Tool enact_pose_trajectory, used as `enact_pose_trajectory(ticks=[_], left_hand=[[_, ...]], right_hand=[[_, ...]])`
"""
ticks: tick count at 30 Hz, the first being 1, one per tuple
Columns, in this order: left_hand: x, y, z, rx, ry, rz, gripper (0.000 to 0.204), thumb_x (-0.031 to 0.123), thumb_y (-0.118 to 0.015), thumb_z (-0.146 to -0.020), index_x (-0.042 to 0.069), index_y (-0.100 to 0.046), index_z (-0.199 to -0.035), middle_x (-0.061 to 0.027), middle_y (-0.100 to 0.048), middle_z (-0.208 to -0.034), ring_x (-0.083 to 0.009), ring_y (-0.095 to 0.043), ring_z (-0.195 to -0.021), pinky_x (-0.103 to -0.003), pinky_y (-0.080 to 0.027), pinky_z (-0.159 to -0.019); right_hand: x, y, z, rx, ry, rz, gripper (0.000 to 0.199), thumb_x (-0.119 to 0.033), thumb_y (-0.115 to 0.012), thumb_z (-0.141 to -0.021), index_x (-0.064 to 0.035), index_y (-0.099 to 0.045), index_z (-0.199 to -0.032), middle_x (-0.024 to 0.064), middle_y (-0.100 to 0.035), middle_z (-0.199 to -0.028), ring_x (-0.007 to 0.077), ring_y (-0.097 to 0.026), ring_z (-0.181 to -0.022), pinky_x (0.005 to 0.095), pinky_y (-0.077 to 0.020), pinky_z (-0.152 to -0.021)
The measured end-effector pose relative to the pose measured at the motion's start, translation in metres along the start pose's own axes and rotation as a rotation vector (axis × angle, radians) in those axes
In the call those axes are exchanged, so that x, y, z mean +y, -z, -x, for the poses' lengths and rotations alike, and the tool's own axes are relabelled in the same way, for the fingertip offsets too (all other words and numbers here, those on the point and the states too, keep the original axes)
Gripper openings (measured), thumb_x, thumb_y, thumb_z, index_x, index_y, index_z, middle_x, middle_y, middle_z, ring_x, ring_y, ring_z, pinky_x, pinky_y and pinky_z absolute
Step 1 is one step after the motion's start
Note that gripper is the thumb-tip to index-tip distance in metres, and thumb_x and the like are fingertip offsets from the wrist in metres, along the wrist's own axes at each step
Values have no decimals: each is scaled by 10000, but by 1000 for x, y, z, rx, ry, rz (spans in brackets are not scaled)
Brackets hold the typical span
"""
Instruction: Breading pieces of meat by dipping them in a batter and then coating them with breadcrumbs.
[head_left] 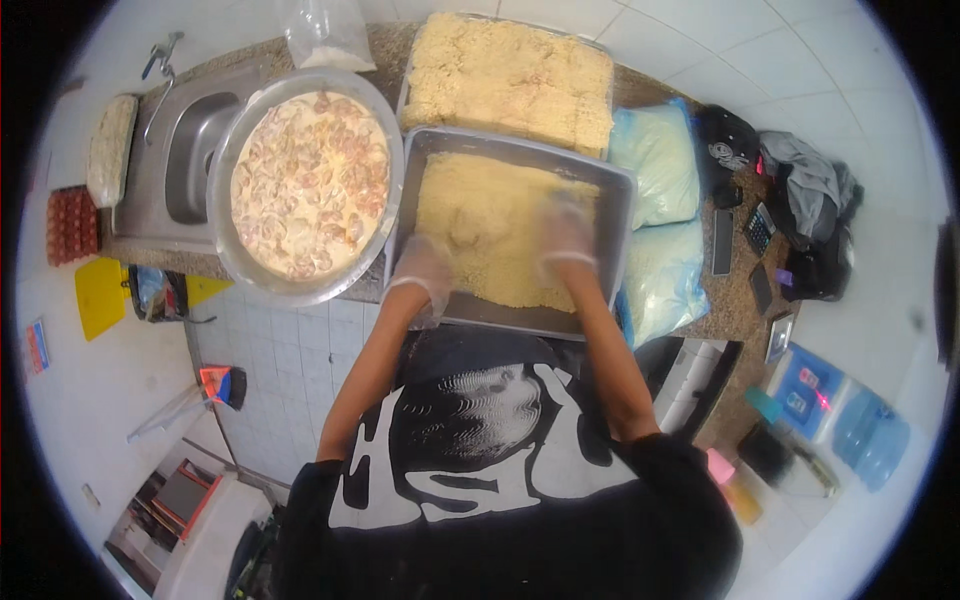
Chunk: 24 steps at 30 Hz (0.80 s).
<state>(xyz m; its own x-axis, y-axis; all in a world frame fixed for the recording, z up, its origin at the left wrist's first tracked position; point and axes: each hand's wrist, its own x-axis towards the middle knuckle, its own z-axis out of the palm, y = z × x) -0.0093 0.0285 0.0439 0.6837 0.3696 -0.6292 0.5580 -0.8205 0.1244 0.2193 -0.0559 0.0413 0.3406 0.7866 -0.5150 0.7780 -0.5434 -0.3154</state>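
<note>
A grey tub (pixel 625 215) holds a bed of yellowish breadcrumbs (pixel 500 240). At the tub's left side is my left hand (pixel 428 268) in a loose clear plastic glove, its fingertips at the crumbs and too indistinct to read. My right hand (pixel 567 238), gloved the same way, is over the right part of the crumbs and smeared by motion. Neither hand shows a held thing. To the left stands a wide metal basin (pixel 225 245) full of raw meat pieces (pixel 310 190) in pale batter.
Behind the tub sits a tray heaped with crumb-coated food (pixel 510 80). Bags of crumbs (pixel 660 270) lie at its right, beyond them a phone (pixel 722 242), a calculator (pixel 760 230) and clothing (pixel 810 190). A sink (pixel 195 160) and egg trays (pixel 73 225) are at left.
</note>
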Motion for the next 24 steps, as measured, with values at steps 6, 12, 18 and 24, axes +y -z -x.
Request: enact_pose_trajectory(ticks=[6,12,18,24], left_hand=[[54,19,-11,-334,61,519,233,115,-536,-799,-33,-653,-935,-243,-647,-927,-373,-633,-933,-438,-491,-828],[33,67,-44,612,140,259,276,40,-537,-793,37,-599,-1062,-202,-635,-1009,-341,-626,-896,-414,-498,-769],[41,46,-95,605,-218,-128,260,129,-467,-887,139,-549,-1134,-144,-571,-1185,-249,-575,-1020,-463,-435,-801],[62,19,-121,658,-314,-204,291,147,-469,-890,171,-551,-1168,-105,-537,-1240,-252,-543,-1075,-475,-411,-867]], right_hand=[[-4,-86,53,25,-360,-694,409,-348,-496,-889,4,-613,-1061,199,-634,-1088,335,-603,-974,430,-441,-853],[16,-13,41,376,22,-757,467,-405,-429,-941,19,-603,-1029,118,-639,-863,295,-598,-756,401,-439,-709],[35,-12,75,460,-180,-1150,446,-425,-461,-947,-41,-594,-1132,79,-636,-913,141,-594,-719,291,-483,-632],[19,-7,97,524,-342,-1395,277,-337,-507,-951,-100,-629,-1026,-25,-537,-752,38,-483,-616,206,-399,-527]])
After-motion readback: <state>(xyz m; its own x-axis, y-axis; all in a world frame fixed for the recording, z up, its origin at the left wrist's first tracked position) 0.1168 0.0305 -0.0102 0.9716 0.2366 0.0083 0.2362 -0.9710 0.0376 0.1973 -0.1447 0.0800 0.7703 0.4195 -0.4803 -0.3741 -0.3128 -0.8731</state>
